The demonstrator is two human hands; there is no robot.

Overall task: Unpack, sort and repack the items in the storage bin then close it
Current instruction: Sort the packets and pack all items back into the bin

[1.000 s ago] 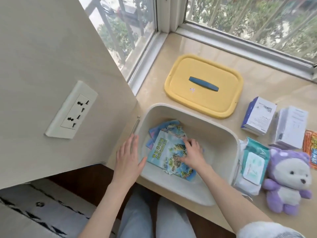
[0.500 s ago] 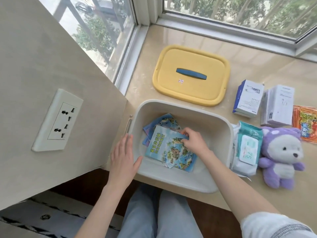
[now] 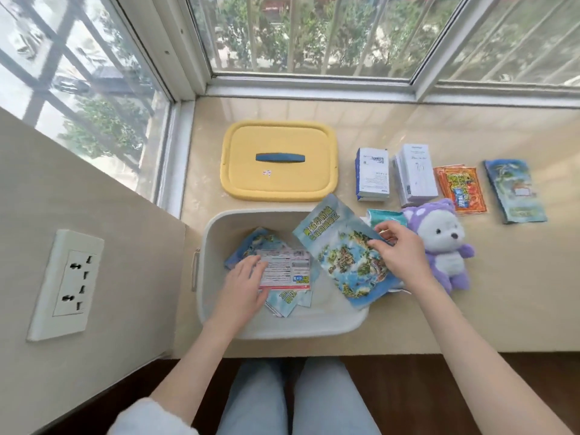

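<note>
- Beige bench (image 3: 470,309) under the window.
- Near left: white bin (image 3: 219,321).
- Far: yellow lid (image 3: 279,183).
- Right: two boxes (image 3: 372,174), purple plush (image 3: 442,246), two packets (image 3: 461,188).

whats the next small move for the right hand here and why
Probably carry the blue packet pinched in the right hand rightward and set it on the ledge by the other unpacked items; it is already lifted over the bin rim, and more packets remain inside.

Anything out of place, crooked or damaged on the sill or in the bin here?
Nothing stands out. The yellow lid lies flat behind the open bin, boxes, packets and plush toy sit in tidy rows, and the right hand lifts a blue packet mid-unpacking.
</note>
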